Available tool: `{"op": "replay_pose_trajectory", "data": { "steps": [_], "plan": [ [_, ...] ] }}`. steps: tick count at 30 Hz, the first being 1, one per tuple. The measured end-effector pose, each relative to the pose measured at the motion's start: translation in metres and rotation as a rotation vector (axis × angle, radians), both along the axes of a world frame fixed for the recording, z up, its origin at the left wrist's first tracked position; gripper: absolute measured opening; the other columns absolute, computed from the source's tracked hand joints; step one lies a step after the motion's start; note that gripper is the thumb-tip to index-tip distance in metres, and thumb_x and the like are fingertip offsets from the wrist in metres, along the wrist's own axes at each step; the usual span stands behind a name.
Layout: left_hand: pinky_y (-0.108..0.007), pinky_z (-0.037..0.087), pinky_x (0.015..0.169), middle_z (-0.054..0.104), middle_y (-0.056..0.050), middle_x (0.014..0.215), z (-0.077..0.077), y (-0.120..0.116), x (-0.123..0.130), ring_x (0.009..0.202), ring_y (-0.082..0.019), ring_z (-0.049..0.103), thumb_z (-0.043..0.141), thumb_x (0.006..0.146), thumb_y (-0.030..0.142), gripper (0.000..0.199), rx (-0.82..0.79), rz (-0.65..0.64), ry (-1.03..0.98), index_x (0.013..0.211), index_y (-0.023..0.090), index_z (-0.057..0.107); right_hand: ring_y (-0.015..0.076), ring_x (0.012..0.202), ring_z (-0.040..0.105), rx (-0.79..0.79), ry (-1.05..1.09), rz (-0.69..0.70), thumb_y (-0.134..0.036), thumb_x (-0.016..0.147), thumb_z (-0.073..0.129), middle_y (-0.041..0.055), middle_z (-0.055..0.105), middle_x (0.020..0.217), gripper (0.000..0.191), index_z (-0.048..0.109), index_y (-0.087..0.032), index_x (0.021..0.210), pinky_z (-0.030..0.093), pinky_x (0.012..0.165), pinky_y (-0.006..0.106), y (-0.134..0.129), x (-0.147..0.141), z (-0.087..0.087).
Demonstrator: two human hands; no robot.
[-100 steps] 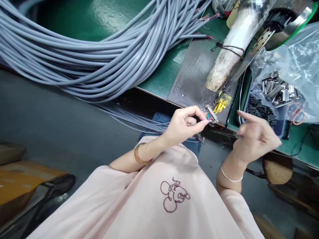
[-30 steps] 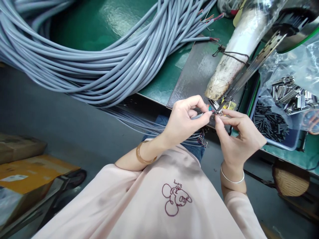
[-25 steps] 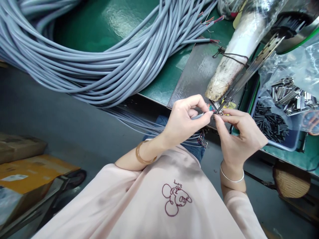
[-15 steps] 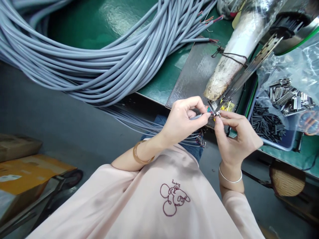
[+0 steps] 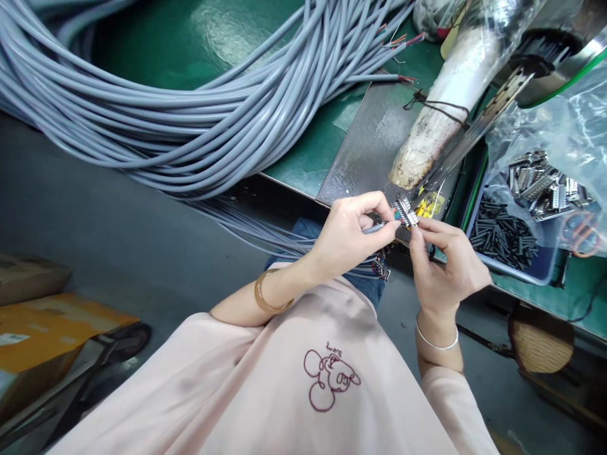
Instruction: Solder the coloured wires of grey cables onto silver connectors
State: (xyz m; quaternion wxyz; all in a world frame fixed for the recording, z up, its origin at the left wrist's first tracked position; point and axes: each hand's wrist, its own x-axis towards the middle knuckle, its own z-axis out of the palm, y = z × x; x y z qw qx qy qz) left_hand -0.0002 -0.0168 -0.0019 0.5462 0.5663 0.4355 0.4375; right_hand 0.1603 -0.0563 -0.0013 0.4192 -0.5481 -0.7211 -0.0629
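My left hand (image 5: 353, 230) is closed in a pinch on the end of a grey cable (image 5: 374, 227), whose thin coloured wires (image 5: 396, 213) fan out past the fingertips. Those wires reach a metal multi-pin connector (image 5: 406, 208), gripped at its lower end between the thumb and forefinger of my right hand (image 5: 446, 259). Just above the connector is the lower end of a slim metal rod with a perforated sleeve (image 5: 507, 95); whether they touch I cannot tell. Yellow pieces (image 5: 429, 205) lie right behind the connector.
A thick bundle of grey cables (image 5: 213, 126) covers the left of the green table (image 5: 303, 170). A white wrapped tube (image 5: 436, 120) slants down over a dark metal plate (image 5: 367, 139). To the right, a blue tray (image 5: 545, 272) holds black sleeves (image 5: 505, 234) and bagged metal connectors (image 5: 552, 186).
The connector has tilted and shows more of its pin row beside the wires. Both hands have lowered slightly, and the yellow pieces behind show more.
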Motion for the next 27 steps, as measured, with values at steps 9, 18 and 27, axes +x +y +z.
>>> {"op": "replay_pose_trajectory", "data": {
  "steps": [9, 18, 27],
  "plan": [
    [-0.022, 0.021, 0.044, 0.049, 0.007, 0.059, -0.003, -0.006, -0.004, 0.045, -0.003, 0.029, 0.069, 0.082, 0.018, 0.007, 0.099, 0.013, 0.053, 0.083, 0.016, 0.063, 0.0131, 0.074, 0.074, -0.05, 0.127, -0.048, -0.015, 0.085, 0.072, -0.0024, 0.077, 0.084, 0.011, 0.065, -0.023, 0.083, 0.058, 0.065, 0.024, -0.005, -0.001, -0.004],
    [-0.019, 0.021, 0.043, 0.049, 0.006, 0.062, -0.001, -0.008, -0.007, 0.048, -0.002, 0.03, 0.072, 0.083, 0.022, 0.013, -0.105, -0.092, -0.127, 0.082, 0.013, 0.062, 0.0116, 0.065, 0.073, -0.184, 0.395, -0.138, -0.022, 0.088, 0.071, -0.0017, 0.076, 0.083, 0.005, 0.067, -0.02, 0.087, 0.059, 0.058, 0.022, -0.01, 0.001, -0.007],
    [-0.015, 0.039, 0.04, 0.073, -0.004, 0.082, -0.009, -0.002, -0.012, 0.044, -0.001, 0.049, 0.075, 0.082, 0.032, 0.025, -0.353, -0.162, -0.401, 0.085, 0.014, 0.058, 0.014, 0.062, 0.073, 0.211, 0.409, -0.062, -0.017, 0.093, 0.062, -0.0049, 0.072, 0.079, 0.028, 0.061, -0.026, 0.12, 0.068, 0.073, 0.038, -0.011, 0.013, -0.005]
  ]
}}
